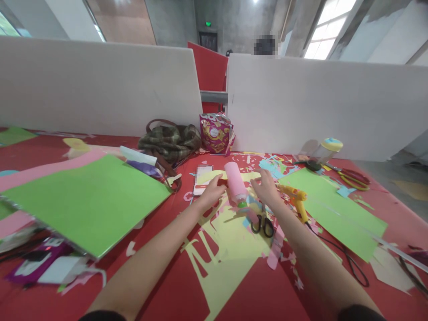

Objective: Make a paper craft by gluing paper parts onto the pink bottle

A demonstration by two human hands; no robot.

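A bottle wrapped in pink paper [235, 179], with a green cap toward me, lies between my hands on the red table. Behind it runs a curved pale yellow paper strip [246, 176]. To the left of the bottle, my left hand [214, 189] has its fingers and thumb curled at the strip. My right hand [266, 187] is bent at the strip's other end, right of the bottle; its grip is partly hidden. Black-handled scissors [262, 225] rest on a cut yellow sheet [230, 249] below the bottle. A phone [202, 180] lies just beyond my left hand.
A yellow glue gun [296, 196] and its cord lie on the right by a green sheet [337, 209]. Red-handled scissors [354, 177] and a yellow-lidded jar [326, 150] are farther back. A large green board [87, 200] fills the left; a snack bag [216, 133] stands behind.
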